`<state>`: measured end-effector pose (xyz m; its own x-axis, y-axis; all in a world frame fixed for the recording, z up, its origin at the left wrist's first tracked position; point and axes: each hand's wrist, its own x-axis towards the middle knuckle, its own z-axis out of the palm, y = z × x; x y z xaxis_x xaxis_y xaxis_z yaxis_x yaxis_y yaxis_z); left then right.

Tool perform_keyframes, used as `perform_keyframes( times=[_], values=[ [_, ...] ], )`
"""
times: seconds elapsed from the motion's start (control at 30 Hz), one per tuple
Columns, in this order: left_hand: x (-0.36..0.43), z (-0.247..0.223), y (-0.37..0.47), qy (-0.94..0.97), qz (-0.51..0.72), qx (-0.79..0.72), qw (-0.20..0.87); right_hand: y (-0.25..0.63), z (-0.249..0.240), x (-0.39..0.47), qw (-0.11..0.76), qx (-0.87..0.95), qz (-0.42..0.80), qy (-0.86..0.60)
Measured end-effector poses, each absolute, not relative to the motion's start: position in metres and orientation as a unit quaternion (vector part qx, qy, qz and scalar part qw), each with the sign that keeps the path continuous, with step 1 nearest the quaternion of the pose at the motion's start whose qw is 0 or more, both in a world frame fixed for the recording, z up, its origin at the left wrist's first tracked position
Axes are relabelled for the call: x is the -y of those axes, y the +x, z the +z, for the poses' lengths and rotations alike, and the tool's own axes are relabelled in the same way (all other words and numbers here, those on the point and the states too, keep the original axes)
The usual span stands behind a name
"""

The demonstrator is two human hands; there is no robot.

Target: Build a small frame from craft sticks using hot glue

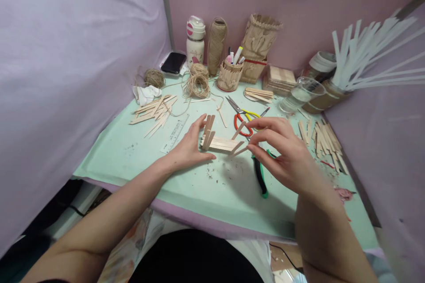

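A small structure of craft sticks (223, 143) lies on the mint-green table cover, with upright sticks at its left end and short slanted ones at its right. My left hand (189, 143) curves around the left end, thumb and index finger spread wide. Its index fingertip is at the upright sticks; whether it presses on them I cannot tell. On the other side, my right hand (282, 148) pinches a thin wooden stick (241, 151) between thumb and fingers at the structure's right end. Green-and-black handled pliers (260, 177) lie below that hand, and orange-handled scissors (243, 124) lie behind the structure.
Loose sticks (156, 112) and a clear ruler (175, 132) lie left. Behind stand a bottle (195, 44), twine (198, 82), a pen holder (229, 75) and stacked wooden squares (279, 80). A plastic cup of liquid (300, 95), white glue sticks (368, 59) and more sticks (327, 141) are right.
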<state>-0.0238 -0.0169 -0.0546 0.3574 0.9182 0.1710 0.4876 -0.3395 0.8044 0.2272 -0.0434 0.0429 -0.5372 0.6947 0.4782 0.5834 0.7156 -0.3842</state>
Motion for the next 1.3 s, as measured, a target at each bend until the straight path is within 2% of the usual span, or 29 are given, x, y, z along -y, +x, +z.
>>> perform_keyframes(
  times=[0.17, 0.37, 0.47, 0.7, 0.87, 1.3],
  values=[
    [0.026, -0.052, -0.029, 0.748, 0.331, -0.482, 0.314, 0.247, 0.043, 0.062, 0.319, 0.841, 0.127, -0.419],
    [0.066, -0.04, -0.02, 0.704, 0.474, -0.518, 0.107, 0.254, 0.032, 0.068, 0.321, 0.812, 0.124, -0.472],
    [0.069, -0.039, -0.014, 0.709, 0.486, -0.505, 0.078, 0.248, 0.025, 0.06, 0.31, 0.822, 0.126, -0.461],
    [0.039, -0.051, -0.019, 0.741, 0.385, -0.504, 0.22, 0.24, 0.012, 0.046, 0.314, 0.831, 0.113, -0.446],
    [0.033, -0.058, -0.021, 0.721, 0.36, -0.504, 0.312, 0.24, 0.008, 0.041, 0.313, 0.832, 0.118, -0.442],
    [0.033, -0.053, -0.019, 0.714, 0.333, -0.513, 0.341, 0.239, 0.004, 0.037, 0.315, 0.833, 0.12, -0.439]
  ],
)
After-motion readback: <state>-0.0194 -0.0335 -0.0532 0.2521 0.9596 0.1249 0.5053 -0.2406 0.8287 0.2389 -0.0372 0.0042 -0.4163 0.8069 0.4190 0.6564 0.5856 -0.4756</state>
